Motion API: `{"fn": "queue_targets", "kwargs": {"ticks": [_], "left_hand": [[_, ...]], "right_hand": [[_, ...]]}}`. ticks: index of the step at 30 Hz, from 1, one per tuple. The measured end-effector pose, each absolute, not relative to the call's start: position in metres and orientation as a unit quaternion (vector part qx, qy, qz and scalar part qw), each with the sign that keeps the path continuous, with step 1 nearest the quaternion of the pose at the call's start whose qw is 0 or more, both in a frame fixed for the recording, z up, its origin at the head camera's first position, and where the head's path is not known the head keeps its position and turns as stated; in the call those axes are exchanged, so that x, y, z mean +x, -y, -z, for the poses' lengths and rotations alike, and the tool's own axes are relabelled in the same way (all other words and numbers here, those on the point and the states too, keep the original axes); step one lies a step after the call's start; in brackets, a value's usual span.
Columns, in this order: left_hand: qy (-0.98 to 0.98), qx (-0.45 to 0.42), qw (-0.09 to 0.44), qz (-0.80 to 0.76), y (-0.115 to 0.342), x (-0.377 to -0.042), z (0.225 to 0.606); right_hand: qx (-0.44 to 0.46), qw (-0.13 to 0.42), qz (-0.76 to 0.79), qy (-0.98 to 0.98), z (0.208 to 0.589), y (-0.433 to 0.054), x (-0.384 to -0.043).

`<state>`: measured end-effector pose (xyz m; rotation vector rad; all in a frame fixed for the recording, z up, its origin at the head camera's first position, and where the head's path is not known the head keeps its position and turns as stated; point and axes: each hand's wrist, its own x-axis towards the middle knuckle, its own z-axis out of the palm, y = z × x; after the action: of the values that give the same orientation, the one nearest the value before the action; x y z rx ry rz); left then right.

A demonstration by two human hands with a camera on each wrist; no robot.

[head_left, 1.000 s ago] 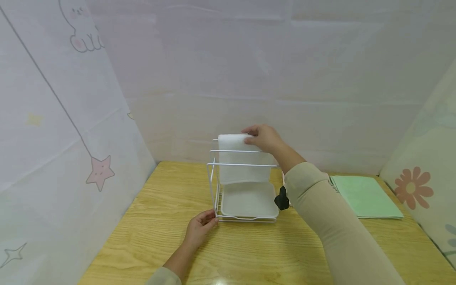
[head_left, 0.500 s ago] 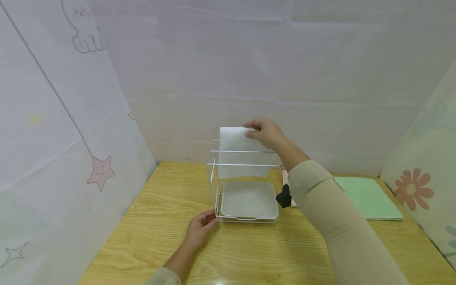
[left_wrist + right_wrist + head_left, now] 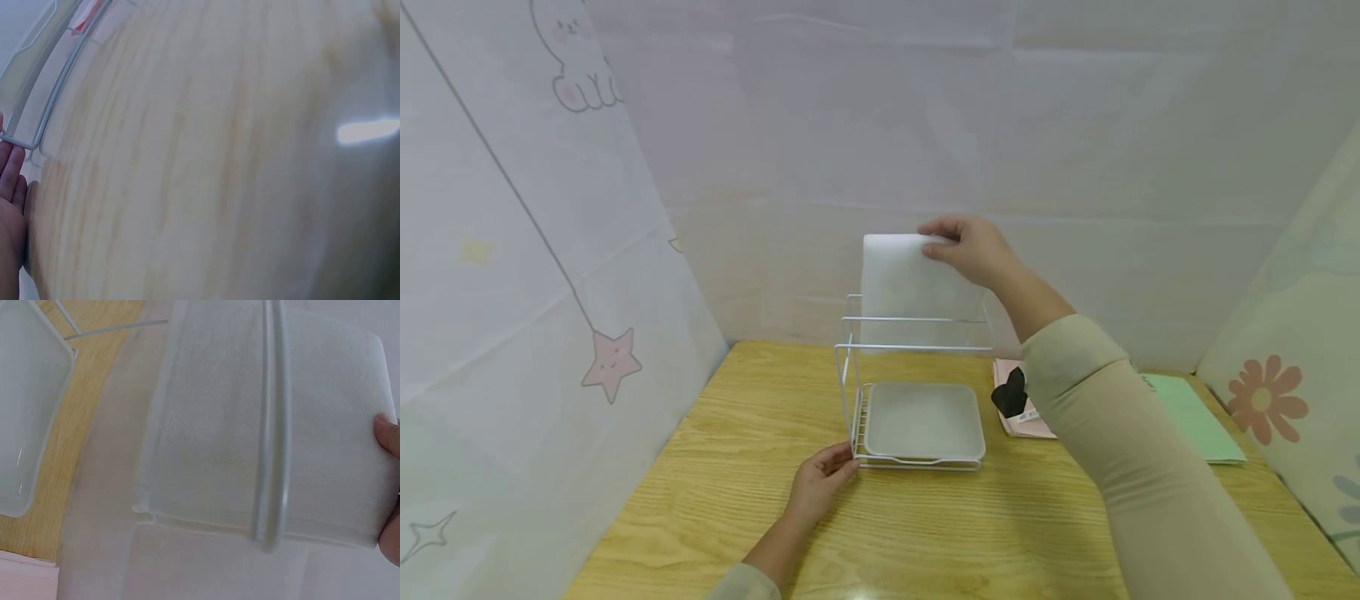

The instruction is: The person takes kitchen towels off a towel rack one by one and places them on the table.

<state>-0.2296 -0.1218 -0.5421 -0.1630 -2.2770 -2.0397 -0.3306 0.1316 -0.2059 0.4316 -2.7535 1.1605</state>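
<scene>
A folded white towel (image 3: 898,279) hangs upright from my right hand (image 3: 973,250), which pinches its top edge between thumb and fingers. The towel's lower part shows behind the upper bars of a white wire rack (image 3: 917,347); in the right wrist view the towel (image 3: 212,425) fills the middle, with rack bars (image 3: 275,425) crossing in front. My left hand (image 3: 820,483) grips the rack's lower front left corner between thumb and fingers. The left wrist view shows those fingers (image 3: 11,172) at the wire corner. A shallow pale tray (image 3: 923,421) sits on the rack's base.
Right of the rack lies a folded pink cloth (image 3: 1033,427), partly behind the right sleeve (image 3: 1112,417). Farther right is a folded green cloth (image 3: 1198,417). A patterned hanging sheet (image 3: 880,150) encloses the wooden table (image 3: 775,392) at the back and sides.
My right hand has risen with the white towel, lifting it from low behind the rack's bars to well above them. My left hand stays at the rack's corner.
</scene>
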Motion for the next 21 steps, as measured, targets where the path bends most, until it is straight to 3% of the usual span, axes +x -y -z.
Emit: {"fn": "queue_targets", "kwargs": {"ticks": [21], "left_hand": [[0.742, -0.048, 0.036, 0.668, 0.117, -0.229, 0.534]], "right_hand": [[0.133, 0.122, -0.387, 0.904, 0.153, -0.143, -0.306]]}}
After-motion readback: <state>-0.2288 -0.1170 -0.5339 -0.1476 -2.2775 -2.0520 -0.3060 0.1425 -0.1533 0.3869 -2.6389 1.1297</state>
